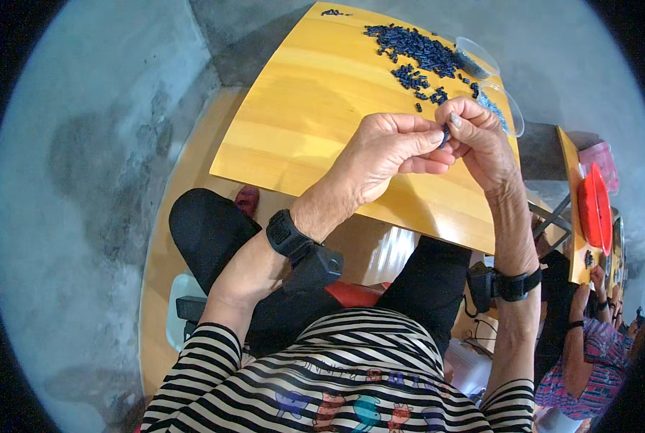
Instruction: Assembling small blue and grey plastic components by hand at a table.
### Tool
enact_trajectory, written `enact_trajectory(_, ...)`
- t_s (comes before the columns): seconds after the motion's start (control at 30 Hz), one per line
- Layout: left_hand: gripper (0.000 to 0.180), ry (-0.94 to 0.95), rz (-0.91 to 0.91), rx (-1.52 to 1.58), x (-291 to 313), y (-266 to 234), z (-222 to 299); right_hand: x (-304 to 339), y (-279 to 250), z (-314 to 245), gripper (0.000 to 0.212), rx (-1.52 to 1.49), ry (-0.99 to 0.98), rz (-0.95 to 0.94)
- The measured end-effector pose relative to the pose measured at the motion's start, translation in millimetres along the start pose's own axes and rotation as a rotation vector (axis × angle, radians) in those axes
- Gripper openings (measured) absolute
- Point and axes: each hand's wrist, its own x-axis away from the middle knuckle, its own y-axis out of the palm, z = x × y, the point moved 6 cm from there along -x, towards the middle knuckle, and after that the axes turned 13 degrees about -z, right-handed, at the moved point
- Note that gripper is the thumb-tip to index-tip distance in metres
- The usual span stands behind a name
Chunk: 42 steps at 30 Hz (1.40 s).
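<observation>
Above the right part of the yellow table point(301, 108), my two hands meet at the fingertips. Between them shows a small dark blue piece point(446, 136), partly covered by fingers. My left hand point(391, 148) pinches it between thumb and fingers. The closed fingers of my right hand point(485, 141) grip it from the other side. Just beyond the hands lies a spread pile of small dark blue cylindrical pieces point(420, 50). A clear tub point(516, 115) holding light blue bits stands beside my right hand, and another clear container point(481, 50) is behind it.
A few more dark pieces point(334, 12) lie at the table's far edge. A grey wall point(98, 144) rises at the left. On the right, another table carries a red basin point(595, 209) and a pink container point(600, 162). A person point(589, 353) in a patterned top sits there.
</observation>
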Motion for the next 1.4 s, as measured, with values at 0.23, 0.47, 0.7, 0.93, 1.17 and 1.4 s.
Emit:
enact_trajectory(0.23,0.023,0.016,-0.009,-0.031,1.2,2.9,3.0,-0.4,1.9,-6.4,0.016,0.062,0.014,-0.121)
enact_trajectory(0.47,0.022,0.114,0.103,-0.267,4.5,3.5,10.6,2.2,6.0,0.8,0.016,-0.032,0.017,-0.016)
enact_trajectory(0.7,0.020,0.076,0.122,-0.368,3.5,2.1,10.5,3.1,9.7,8.5,0.016,-0.230,0.028,0.010)
enact_trajectory(0.93,0.019,0.119,0.127,-0.393,2.3,2.2,9.9,5.3,8.4,12.9,0.018,-0.367,-0.015,-0.096)
enact_trajectory(1.17,0.017,0.194,0.151,-0.512,1.8,4.3,11.8,9.6,2.4,12.5,0.017,-0.245,0.017,-0.070)
enact_trajectory(1.4,0.017,0.158,0.118,-0.617,3.7,7.1,12.4,12.1,2.6,11.5,0.016,-0.218,0.029,-0.071)
